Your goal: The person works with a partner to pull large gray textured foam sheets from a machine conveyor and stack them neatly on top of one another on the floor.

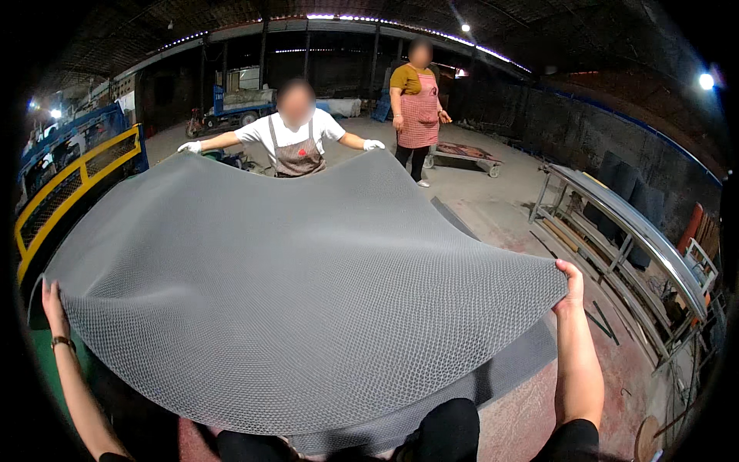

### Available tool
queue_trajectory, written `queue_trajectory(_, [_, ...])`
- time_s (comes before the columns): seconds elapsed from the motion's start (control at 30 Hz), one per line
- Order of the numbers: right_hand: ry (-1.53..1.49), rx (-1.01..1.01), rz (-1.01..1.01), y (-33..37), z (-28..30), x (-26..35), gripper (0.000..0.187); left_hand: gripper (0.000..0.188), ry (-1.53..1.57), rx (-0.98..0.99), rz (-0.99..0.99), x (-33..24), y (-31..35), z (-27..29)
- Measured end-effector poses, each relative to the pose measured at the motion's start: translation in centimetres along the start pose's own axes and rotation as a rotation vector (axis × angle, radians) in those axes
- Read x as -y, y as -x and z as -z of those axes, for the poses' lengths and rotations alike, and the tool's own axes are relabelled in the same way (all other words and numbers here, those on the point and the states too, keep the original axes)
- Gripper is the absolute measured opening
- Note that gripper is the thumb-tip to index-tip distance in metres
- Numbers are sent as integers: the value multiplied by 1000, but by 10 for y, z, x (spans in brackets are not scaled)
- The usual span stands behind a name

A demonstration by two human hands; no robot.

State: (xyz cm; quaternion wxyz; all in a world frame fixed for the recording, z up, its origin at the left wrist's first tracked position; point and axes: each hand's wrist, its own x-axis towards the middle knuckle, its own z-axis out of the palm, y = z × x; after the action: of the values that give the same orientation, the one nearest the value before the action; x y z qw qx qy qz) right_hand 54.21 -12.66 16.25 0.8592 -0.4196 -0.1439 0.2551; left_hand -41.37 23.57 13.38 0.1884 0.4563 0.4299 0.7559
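A large grey textured mat [308,308] spreads out in front of me, raised off the floor and sagging in waves. Its near left edge is gripped by my left hand [52,308], which has a band on the wrist. On the near right corner, my right hand [570,285] is closed with the thumb on top. Across from me, a co-worker in white gloves [372,145] and a checked apron [296,152] holds the far edge with both arms spread wide. Beneath the raised mat, another grey mat [516,366] lies on the floor.
A second person in a red checked apron [419,108] stands behind, beside a low wheeled cart [466,154]. To the right runs a metal-framed bench [631,223]; a yellow-framed machine guard [77,185] stands left. A blue vehicle [242,104] is parked at the back.
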Motion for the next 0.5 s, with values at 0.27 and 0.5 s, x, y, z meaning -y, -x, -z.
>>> queue_trajectory(0.27, [252,-36,53,-5,80,-32,14,53,-409,651,-153,-171,171,-275])
queue_trajectory(0.5, [1855,-269,186,-28,215,-105,28,55,-887,2079,-204,-151,513,-456])
